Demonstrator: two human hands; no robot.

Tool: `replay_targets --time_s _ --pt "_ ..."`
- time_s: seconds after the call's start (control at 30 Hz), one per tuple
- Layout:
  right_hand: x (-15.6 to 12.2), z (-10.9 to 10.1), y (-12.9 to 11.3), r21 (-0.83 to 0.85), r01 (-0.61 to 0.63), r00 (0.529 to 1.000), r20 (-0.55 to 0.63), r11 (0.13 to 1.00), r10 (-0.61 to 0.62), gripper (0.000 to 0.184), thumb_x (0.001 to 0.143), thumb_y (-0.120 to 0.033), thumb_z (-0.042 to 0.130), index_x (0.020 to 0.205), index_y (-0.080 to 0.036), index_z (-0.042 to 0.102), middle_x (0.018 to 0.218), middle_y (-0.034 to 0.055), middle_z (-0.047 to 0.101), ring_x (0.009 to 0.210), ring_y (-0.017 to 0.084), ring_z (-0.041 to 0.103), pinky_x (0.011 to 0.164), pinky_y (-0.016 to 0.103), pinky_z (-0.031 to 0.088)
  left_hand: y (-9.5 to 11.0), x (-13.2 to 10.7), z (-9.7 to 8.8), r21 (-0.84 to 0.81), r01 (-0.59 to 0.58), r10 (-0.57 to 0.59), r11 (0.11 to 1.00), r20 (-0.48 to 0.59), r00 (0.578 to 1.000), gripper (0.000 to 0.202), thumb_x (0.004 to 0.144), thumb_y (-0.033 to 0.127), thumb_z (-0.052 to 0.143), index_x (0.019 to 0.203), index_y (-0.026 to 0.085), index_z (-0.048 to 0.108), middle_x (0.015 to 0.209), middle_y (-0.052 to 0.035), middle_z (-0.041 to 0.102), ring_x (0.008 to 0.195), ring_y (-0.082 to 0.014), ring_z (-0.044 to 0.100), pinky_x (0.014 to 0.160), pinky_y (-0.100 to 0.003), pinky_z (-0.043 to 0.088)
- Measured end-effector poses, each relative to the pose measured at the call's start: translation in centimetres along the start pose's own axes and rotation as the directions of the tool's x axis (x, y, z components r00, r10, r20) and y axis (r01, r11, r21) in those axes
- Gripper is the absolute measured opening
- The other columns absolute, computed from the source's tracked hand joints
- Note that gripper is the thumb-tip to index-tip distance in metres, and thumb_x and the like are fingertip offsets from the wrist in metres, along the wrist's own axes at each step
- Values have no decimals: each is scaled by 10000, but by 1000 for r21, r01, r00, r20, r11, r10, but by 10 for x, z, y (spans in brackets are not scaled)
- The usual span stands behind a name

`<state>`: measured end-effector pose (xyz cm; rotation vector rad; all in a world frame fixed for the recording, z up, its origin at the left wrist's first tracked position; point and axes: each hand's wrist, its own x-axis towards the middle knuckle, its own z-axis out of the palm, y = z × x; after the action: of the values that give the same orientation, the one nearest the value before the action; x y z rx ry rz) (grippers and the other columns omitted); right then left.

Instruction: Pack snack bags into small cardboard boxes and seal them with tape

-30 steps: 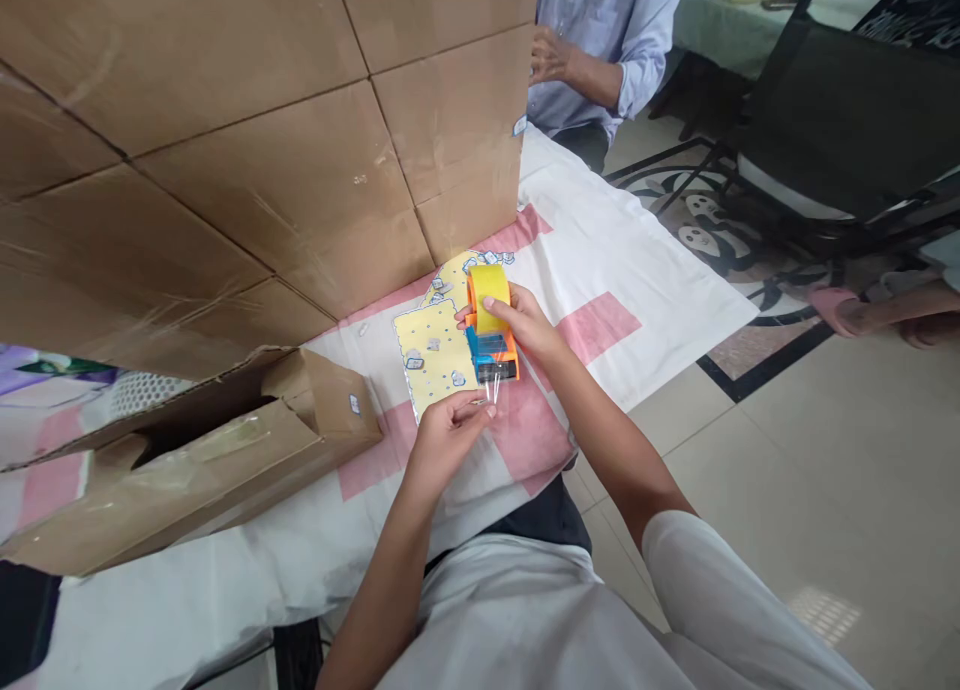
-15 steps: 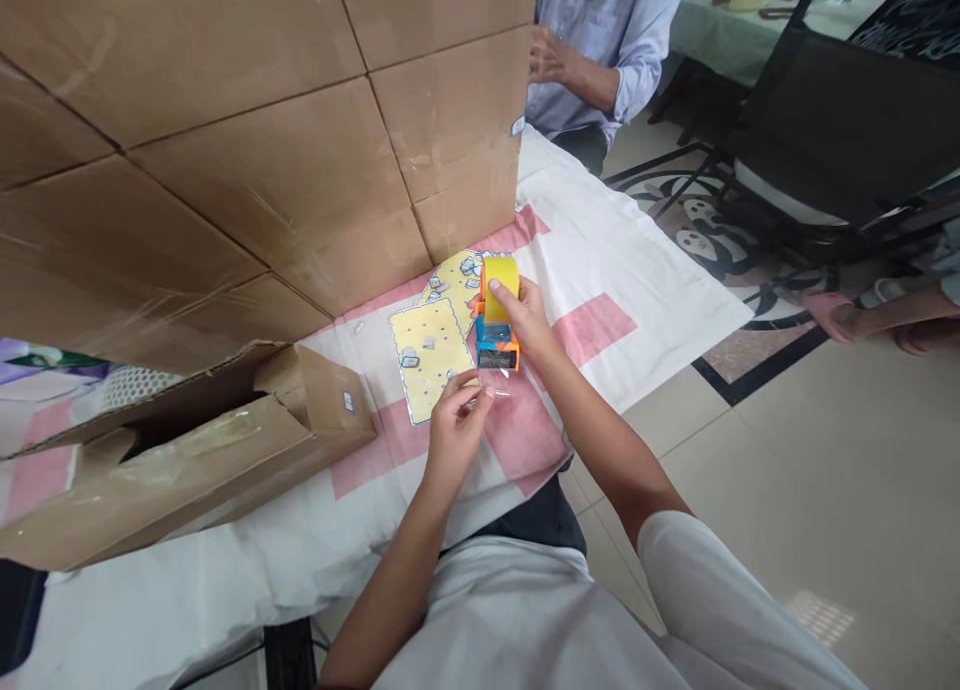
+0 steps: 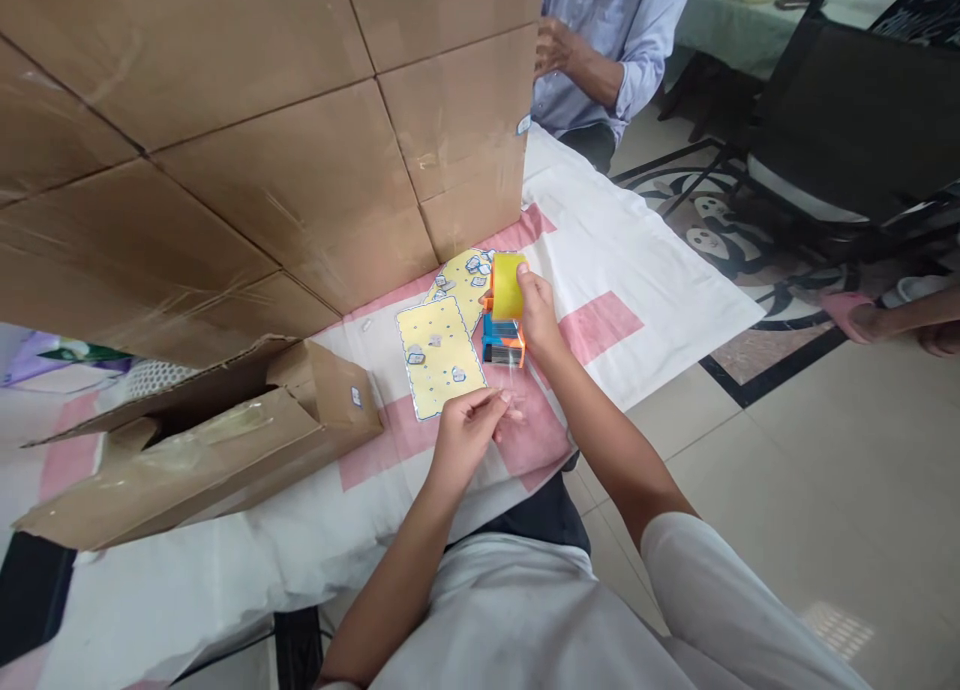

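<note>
Right hand (image 3: 538, 315) grips tape dispenser (image 3: 504, 327) beyond left hand (image 3: 466, 430).

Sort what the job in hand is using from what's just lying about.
In use:
- tape dispenser, in the right grip
- clear tape strip, at the left grip

Apparently just lying about:
- yellow patterned sheets
- dark chair

Unclear: open cardboard box, untouched.

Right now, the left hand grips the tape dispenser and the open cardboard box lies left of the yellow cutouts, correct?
Not quite: the right hand grips the tape dispenser, as the head view shows. The open cardboard box does lie left of the yellow cutouts.
</note>
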<state>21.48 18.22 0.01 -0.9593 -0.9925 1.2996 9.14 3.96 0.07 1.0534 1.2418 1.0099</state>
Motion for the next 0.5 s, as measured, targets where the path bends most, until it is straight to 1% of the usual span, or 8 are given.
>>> replay_targets --time_s 0.07,0.13,0.2,0.27,0.3,0.33,0.43,0.5 --pt "1 0 0 18 -20 1000 -15 1000 20 677 868 -844 469 886 -190 643 775 100 717 866 268 746 732 369 601 -7 2 3 17 28 -28 999 -10 1000 350 841 495 718 830 150 773 710 -57 744 505 -118 513 463 -238 382" --pt "3 0 2 43 -37 999 -39 998 38 650 881 -820 470 873 -192 637 773 93 713 884 270 745 760 378 601 -16 6 5 38 24 -23 999 -18 1000 342 849 489 712 814 154 773 722 -56 751 575 -146 588 509 -245 425" --pt "4 -1 3 76 -49 996 -67 996 54 590 899 -772 489 871 -198 622 771 83 710 888 265 741 780 382 601 -23 10 4 49 -9 9 999 -11 1000 333 868 474 700 775 161 768 736 -55 758 709 -186 679 647 -266 504" --pt "4 -1 2 87 -56 994 -87 995 64 528 925 -716 486 863 -205 602 771 75 701 886 257 733 788 380 600 -28 12 2 57 -34 34 998 0 999 330 886 462 688 760 166 763 748 -55 768 804 -212 723 784 -294 535" --pt "4 -1 1 76 -58 993 -95 995 65 502 939 -690 478 852 -208 590 773 72 694 886 252 727 787 375 598 -29 13 1 61 -38 38 997 0 999 324 891 458 685 770 167 763 753 -54 772 817 -218 734 816 -303 538" --pt "3 -1 -1 55 -59 992 -111 997 65 479 951 -666 472 840 -211 575 776 69 687 886 247 719 783 366 594 -29 13 0 67 -38 38 997 -3 999 315 894 453 683 786 168 764 754 -53 776 814 -220 740 825 -307 540" --pt "1 -1 -7 -10 -77 975 -209 997 73 418 960 -614 494 833 -219 541 771 48 656 849 221 692 734 324 578 -29 12 -2 111 -51 53 993 -18 998 293 907 435 673 817 172 763 776 -51 786 812 -219 748 813 -301 537" --pt "-1 0 -10 -5 -111 965 -238 994 107 404 953 -614 510 867 -220 543 753 31 640 788 202 681 680 303 564 -29 12 -3 150 -70 74 986 -18 997 293 921 429 659 823 174 766 803 -54 793 825 -215 747 809 -295 533"
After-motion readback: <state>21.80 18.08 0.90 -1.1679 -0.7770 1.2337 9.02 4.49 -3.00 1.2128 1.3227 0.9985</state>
